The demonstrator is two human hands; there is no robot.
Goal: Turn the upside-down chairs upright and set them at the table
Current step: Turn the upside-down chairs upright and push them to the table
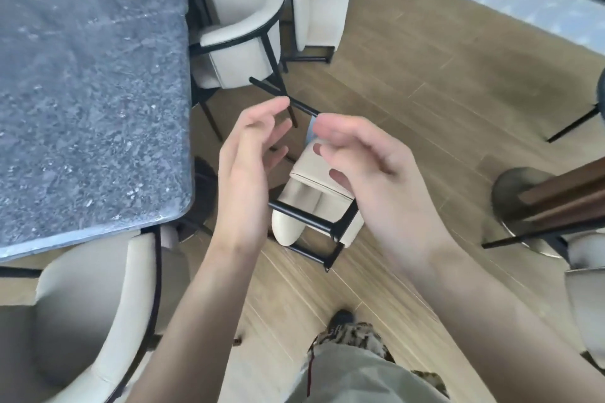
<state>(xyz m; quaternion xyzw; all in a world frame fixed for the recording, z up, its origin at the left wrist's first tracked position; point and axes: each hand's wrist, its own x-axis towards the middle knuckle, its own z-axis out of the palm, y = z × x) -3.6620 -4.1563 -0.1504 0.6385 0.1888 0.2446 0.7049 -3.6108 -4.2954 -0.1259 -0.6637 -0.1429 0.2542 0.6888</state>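
Both bare forearms reach forward; left hand (pixel 244 170) and right hand (pixel 370 170) face each other, fingers loosely curled, holding nothing.

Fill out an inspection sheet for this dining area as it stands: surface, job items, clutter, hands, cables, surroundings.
Surface: dark speckled stone table, top bare where visible; wood plank floor.
Job's things: upside-down chair on the floor below the hands, black legs up; second overturned chair farther back; upright chair at the table's side, another upright chair at its near end.
Clutter: nothing seen.
Hands: left hand and right hand above the overturned chair, fingers loosely curled, holding nothing.
Cables: nothing seen.
Surroundings: round-based stand at right; grey ledge at top right.
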